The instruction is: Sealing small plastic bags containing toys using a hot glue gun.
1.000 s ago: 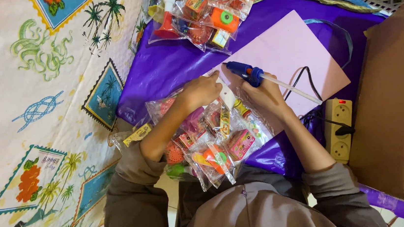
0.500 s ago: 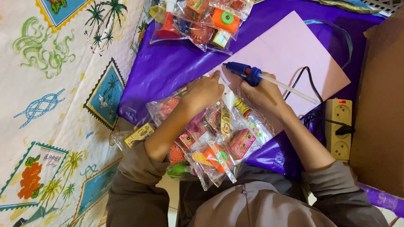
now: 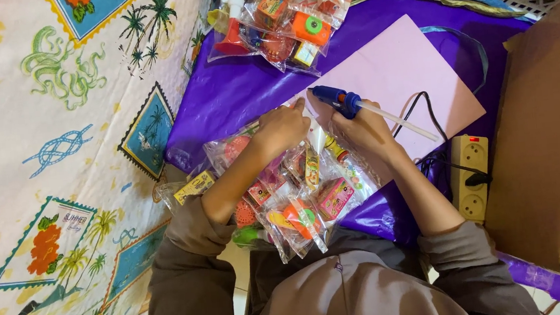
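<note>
Pressing down on a clear toy packet (image 3: 273, 153), the left hand (image 3: 282, 126) is lying with its fingers together on the plastic, its fingertips reaching the near-left edge of the pink card sheet (image 3: 398, 74). The right hand (image 3: 359, 129) is wrapped tight around the blue glue gun (image 3: 337, 98), fingers closed on its grip.

The glue gun is sitting at the middle of the scene, just above the pink card sheet's near edge. Its long axis is running slantwise: the nozzle is pointing up and to the left, toward the left hand's fingertips, while the pale glue stick (image 3: 396, 120) is sticking out of the back, down and to the right. Whether any glue is coming out is too small to tell.

As a judgement, the gluing seems only partly through. One bunch of toy packets (image 3: 298, 204) is lying under the forearms, close to the person, and it looks as if one packet is being fixed at the card's edge; most of the pink card sheet is showing bare. Another pile of toy packets (image 3: 280, 20) is lying far off on the purple wrapping (image 3: 239, 89), untouched. The gun's black cable (image 3: 430, 112) is leading right to the power strip (image 3: 468, 177) beside the cardboard box (image 3: 538, 132).
</note>
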